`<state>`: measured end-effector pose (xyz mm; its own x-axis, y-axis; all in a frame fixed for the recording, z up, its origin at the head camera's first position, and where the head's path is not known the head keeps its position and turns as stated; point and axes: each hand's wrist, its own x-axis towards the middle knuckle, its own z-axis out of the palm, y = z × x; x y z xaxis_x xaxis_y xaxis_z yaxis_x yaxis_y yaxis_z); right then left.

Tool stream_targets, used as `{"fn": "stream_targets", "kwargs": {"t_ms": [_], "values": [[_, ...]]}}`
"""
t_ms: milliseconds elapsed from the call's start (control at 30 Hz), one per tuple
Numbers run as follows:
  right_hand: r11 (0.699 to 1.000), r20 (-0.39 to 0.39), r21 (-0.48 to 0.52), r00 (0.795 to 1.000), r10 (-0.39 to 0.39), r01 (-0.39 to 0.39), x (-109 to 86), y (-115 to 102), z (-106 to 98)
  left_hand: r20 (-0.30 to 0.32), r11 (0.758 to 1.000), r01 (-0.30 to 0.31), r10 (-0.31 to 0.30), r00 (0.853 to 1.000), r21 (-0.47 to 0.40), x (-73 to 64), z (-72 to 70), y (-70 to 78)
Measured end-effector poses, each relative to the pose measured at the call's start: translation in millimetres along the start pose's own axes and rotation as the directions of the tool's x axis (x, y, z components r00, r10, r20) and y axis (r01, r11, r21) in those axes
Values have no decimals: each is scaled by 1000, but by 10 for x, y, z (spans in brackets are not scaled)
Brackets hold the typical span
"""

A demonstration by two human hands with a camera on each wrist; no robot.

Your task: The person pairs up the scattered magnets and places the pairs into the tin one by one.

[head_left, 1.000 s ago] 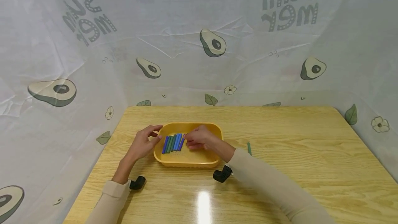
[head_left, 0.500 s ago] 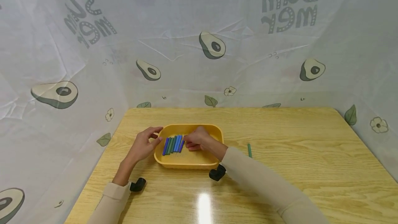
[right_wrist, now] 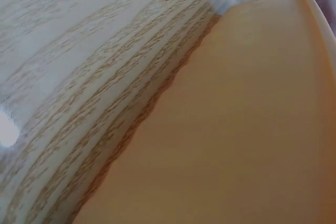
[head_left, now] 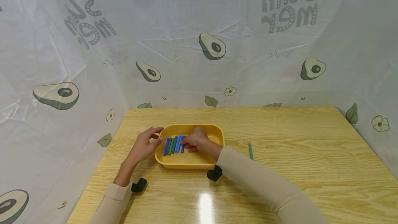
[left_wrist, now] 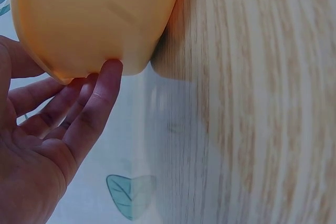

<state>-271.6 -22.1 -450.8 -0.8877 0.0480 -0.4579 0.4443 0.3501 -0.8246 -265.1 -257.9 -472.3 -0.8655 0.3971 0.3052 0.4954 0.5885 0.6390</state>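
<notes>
My left hand (head_left: 144, 146) holds the left end of a yellow tray (head_left: 186, 166), thumb at the rim. In the left wrist view its fingertips touch the tray's outer wall (left_wrist: 100, 19). Inside the tray, several blue and green crayon-like sticks (head_left: 172, 145) lie side by side in a row. My right hand (head_left: 199, 141) reaches over the front rim and pinches a violet-blue stick (head_left: 182, 149) at the row's right end. Part of that stick is hidden by the fingers. The right wrist view shows only the tray's outside (right_wrist: 220, 129) and a bit of skin.
A lone green stick (head_left: 250, 151) lies on the wooden table (head_left: 295, 155) right of the tray, its near end by the right sleeve (head_left: 248, 168). Small specks dot the tray floor. A printed cloth (head_left: 174, 20) hangs behind the table and along its sides.
My right hand has shifted slightly left. The violet-blue stick at the row's end has turned from slanted to nearly straight. My left hand stays at the tray's end.
</notes>
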Motion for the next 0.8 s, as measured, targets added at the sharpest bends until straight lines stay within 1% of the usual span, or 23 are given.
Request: {"fn": "stream_targets", "kwargs": {"t_ms": [233,433,533,600,700,800], "values": [[995,-26,-85,999,-45,43,16,35,20,5,1000,11,-11,1000,6,6,1,6],[992,-35,-118,998,-55,50,20,62,48,-8,1000,9,-9,1000,7,-17,24,-12],[993,-32,-105,998,-47,43,7,61,45,-8,1000,4,-4,1000,2,-25,33,-12],[996,-26,-78,999,-33,31,-8,51,34,-5,1000,8,-8,1000,0,-27,32,-7],[1000,-4,-30,1000,-6,6,-41,29,16,-2,1000,2,-2,1000,3,-19,22,-3],[1000,24,8,1000,10,-10,-79,9,-4,7,1000,8,-8,1000,2,-4,12,-5]]}}
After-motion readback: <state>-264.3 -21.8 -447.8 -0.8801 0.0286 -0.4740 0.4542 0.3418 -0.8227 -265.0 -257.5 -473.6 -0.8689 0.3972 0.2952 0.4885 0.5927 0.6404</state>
